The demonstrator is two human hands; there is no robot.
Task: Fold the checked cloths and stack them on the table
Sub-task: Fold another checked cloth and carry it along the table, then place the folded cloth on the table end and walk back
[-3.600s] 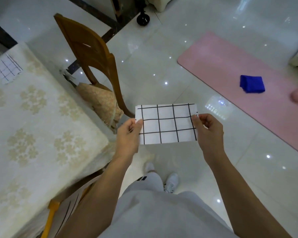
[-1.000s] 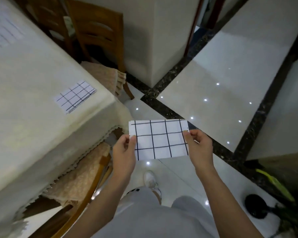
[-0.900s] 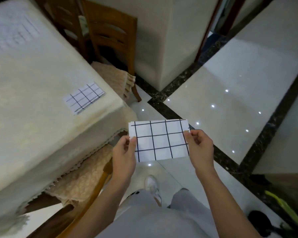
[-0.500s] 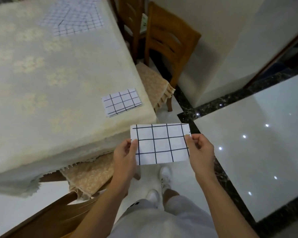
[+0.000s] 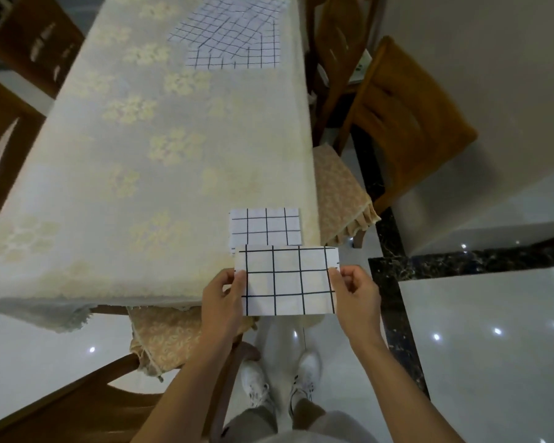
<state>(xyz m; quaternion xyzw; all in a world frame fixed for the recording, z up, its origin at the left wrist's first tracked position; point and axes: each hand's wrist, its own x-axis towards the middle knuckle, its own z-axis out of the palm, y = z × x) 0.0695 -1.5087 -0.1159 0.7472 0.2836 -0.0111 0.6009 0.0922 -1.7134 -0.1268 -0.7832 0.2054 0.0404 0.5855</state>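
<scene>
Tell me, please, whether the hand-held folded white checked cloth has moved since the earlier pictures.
Yes. The held white checked cloth has come to the cream-clothed table; its far edge now reaches the folded checked cloth lying there.

A folded black-checked white cloth [image 5: 288, 279] is being held flat in the air at the near desk [image 5: 87, 199] edge. A second folded cloth [image 5: 265, 227] is lying on the desk just behind it, and a large unfolded cloth [image 5: 234, 39] is lying at the far end.

White folded cloth [image 5: 288, 279] with black check lines, cream tablecloth [image 5: 141, 161] with pale yellow flowers, brown wooden chair [image 5: 406, 123], beige patterned cushion [image 5: 339, 193], white shoes [image 5: 282, 382]
</scene>
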